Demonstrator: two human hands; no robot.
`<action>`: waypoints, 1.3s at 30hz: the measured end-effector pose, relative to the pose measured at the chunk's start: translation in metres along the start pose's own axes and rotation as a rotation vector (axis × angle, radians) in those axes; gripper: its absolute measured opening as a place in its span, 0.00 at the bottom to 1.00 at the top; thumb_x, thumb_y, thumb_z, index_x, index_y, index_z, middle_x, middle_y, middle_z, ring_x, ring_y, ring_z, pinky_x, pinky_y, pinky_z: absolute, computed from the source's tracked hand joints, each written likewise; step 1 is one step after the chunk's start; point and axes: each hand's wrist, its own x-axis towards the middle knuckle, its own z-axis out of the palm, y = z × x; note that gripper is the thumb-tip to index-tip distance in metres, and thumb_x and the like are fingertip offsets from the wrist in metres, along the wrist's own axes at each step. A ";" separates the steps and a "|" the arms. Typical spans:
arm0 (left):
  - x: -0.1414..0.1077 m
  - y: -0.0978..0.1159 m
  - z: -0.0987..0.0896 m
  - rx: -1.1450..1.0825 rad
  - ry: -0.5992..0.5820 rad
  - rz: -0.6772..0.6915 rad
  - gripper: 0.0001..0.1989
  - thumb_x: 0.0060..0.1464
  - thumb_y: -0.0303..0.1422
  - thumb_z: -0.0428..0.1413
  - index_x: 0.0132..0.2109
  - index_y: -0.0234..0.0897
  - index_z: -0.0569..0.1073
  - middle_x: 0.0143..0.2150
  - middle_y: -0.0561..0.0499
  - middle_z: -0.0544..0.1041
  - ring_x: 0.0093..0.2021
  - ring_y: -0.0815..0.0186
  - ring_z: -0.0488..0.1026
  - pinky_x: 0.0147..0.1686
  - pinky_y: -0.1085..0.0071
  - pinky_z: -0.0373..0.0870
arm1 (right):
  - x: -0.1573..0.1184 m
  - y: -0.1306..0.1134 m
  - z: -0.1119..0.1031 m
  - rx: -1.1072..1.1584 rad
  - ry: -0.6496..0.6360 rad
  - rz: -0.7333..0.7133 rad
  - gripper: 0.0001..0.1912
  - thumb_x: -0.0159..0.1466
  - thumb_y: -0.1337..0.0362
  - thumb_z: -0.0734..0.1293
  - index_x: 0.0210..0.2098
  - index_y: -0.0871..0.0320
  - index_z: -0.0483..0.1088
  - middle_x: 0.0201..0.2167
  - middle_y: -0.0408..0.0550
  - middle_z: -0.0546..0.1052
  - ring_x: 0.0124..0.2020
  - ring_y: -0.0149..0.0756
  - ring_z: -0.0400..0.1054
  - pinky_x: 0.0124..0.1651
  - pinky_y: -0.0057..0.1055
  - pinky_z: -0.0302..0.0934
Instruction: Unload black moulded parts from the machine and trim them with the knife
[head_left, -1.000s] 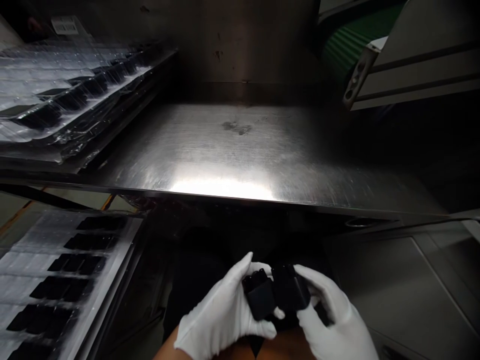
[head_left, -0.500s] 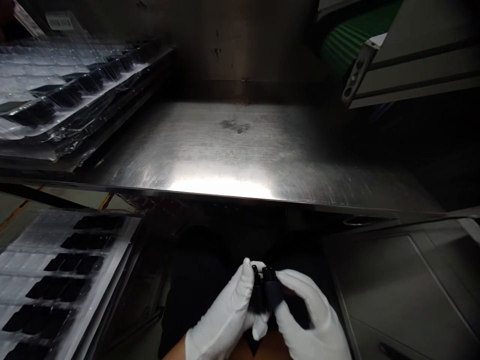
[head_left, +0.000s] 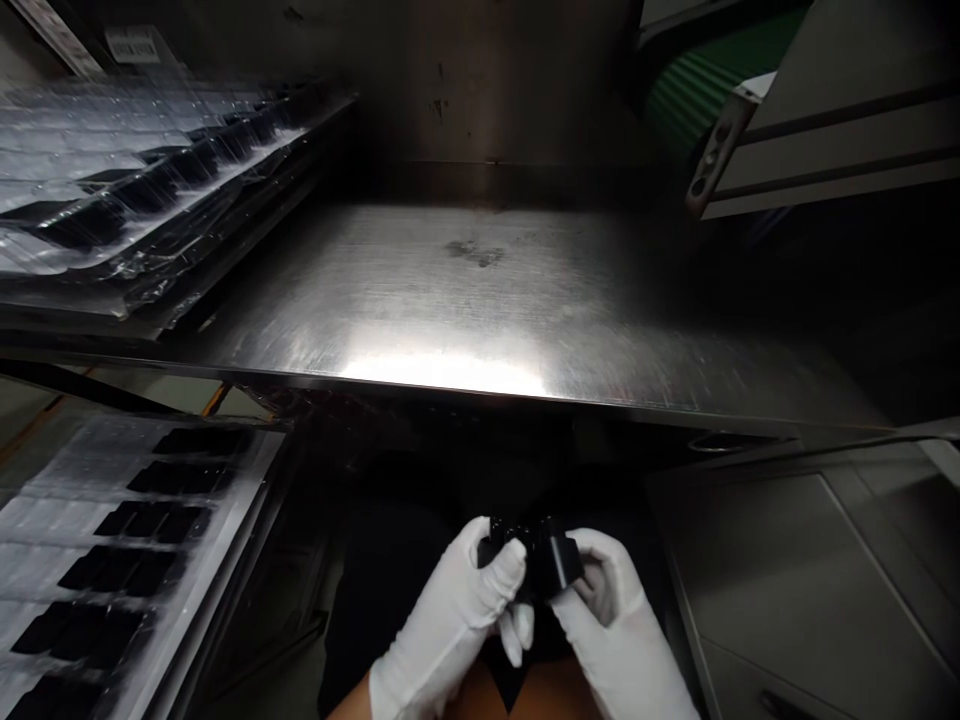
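Below the table's front edge (head_left: 465,300), the left hand (head_left: 476,590) clasps the first black piece (head_left: 498,530); just rightward, the right hand (head_left: 611,590) pinches the second black piece (head_left: 559,560), tilted; contact unclear.

1. The left grip (head_left: 454,615), white-gloved, slants up and inward from the lower edge, its digits bent in a firm hold.
2. One bent digit (head_left: 507,570) crosses its front, tip toward the right side; fingertips (head_left: 512,642) show below, pointing downward.
3. At the left wrist (head_left: 397,675) the white cuff (head_left: 381,690) ends, and a strip of bare forearm (head_left: 350,703) shows.
4. The right grip (head_left: 619,625), also white-gloved, faces the left one, near but apart.
5. Its upper finger (head_left: 592,541) and lower thumb (head_left: 571,612) close as in a pinch, other fingers curled between them.
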 end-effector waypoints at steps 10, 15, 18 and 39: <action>-0.002 0.011 0.004 0.053 0.140 -0.111 0.16 0.52 0.41 0.58 0.39 0.35 0.62 0.15 0.56 0.68 0.12 0.74 0.59 0.13 0.80 0.52 | -0.005 0.003 0.000 0.110 0.127 -0.149 0.16 0.54 0.59 0.71 0.37 0.52 0.62 0.42 0.45 0.69 0.36 0.31 0.68 0.34 0.26 0.65; -0.008 0.007 -0.002 -0.185 0.005 -0.092 0.18 0.56 0.39 0.54 0.48 0.33 0.62 0.19 0.52 0.71 0.18 0.71 0.67 0.20 0.80 0.61 | -0.006 0.000 -0.001 0.057 0.143 -0.174 0.13 0.56 0.60 0.69 0.38 0.52 0.62 0.44 0.47 0.68 0.39 0.33 0.68 0.33 0.26 0.65; -0.010 0.005 -0.004 -0.334 -0.042 -0.143 0.18 0.59 0.41 0.49 0.50 0.33 0.62 0.27 0.45 0.76 0.28 0.64 0.76 0.27 0.75 0.69 | -0.004 -0.002 -0.005 0.022 0.173 -0.164 0.15 0.56 0.61 0.68 0.40 0.51 0.62 0.44 0.48 0.70 0.40 0.36 0.69 0.36 0.29 0.67; -0.008 0.013 0.010 0.076 0.234 -0.083 0.13 0.52 0.38 0.60 0.37 0.34 0.67 0.36 0.47 0.74 0.34 0.63 0.75 0.31 0.69 0.76 | -0.006 -0.004 -0.003 0.023 0.169 -0.104 0.15 0.56 0.59 0.69 0.38 0.51 0.61 0.46 0.48 0.68 0.43 0.37 0.68 0.36 0.29 0.67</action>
